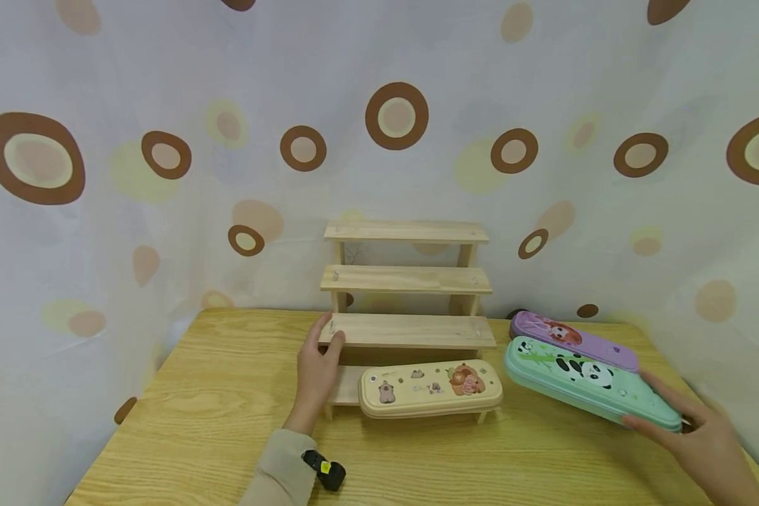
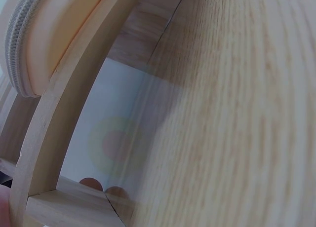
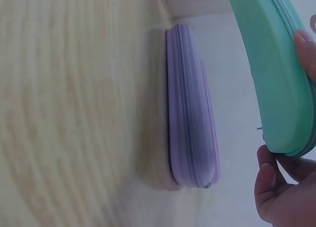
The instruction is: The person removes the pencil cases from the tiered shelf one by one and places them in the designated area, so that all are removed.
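Three pencil cases on or over a wooden table (image 1: 183, 422), in front of a four-step wooden rack (image 1: 407, 280) at the table's back edge. Cream case (image 1: 430, 388) lying flat on the rack's lowest step, lengthwise, decorated face up. Purple case (image 1: 572, 339) flat on the table near the back right corner, just right of the rack. Green case with a panda print (image 1: 588, 383) lifted clear of the table and tilted, near end lower, toward the right edge, just in front of the purple one. Right hand (image 1: 702, 439) gripping the green case at its near end, thumb on one long side and fingers curled round the tip; seen in the right wrist view as a fingertip on the green shell (image 3: 276, 64) with the purple case (image 3: 190, 113) beside it on the table. Left hand (image 1: 319, 372) resting against the rack's left end, fingers loosely straight, tips touching the edge of the second step from the bottom, holding nothing. Spotted curtain (image 1: 164, 154) behind.
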Action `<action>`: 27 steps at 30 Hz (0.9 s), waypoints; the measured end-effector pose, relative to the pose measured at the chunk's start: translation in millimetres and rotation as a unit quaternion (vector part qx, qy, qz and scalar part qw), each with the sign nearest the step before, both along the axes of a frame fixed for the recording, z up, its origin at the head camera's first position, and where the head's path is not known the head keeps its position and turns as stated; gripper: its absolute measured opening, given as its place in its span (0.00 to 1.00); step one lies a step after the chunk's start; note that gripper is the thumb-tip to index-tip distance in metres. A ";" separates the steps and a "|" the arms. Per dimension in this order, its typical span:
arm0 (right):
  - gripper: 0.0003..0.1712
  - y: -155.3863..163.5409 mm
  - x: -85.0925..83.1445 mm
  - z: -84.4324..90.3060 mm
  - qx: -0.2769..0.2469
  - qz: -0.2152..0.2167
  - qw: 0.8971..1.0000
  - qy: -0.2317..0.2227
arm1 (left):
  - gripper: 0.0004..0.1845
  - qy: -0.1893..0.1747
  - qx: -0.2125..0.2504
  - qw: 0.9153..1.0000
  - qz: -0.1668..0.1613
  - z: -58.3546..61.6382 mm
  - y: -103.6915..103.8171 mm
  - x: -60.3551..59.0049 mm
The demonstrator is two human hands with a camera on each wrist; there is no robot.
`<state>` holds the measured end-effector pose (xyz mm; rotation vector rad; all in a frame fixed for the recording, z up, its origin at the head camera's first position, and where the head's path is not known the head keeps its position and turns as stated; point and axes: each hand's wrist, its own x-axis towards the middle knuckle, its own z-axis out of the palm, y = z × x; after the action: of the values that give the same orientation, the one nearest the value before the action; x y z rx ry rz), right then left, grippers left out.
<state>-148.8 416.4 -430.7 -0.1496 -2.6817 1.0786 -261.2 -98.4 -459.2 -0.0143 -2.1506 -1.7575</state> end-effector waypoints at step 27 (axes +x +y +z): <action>0.52 -3.9 -2.7 -20.8 0.106 0.017 0.991 -0.076 | 0.26 0.007 -0.001 1.000 -0.001 -3.4 -1.5 -2.0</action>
<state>-151.5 412.5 -451.5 -0.1515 -2.9232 0.8135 -263.3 -99.9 -462.6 -0.0296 -2.1427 -1.7511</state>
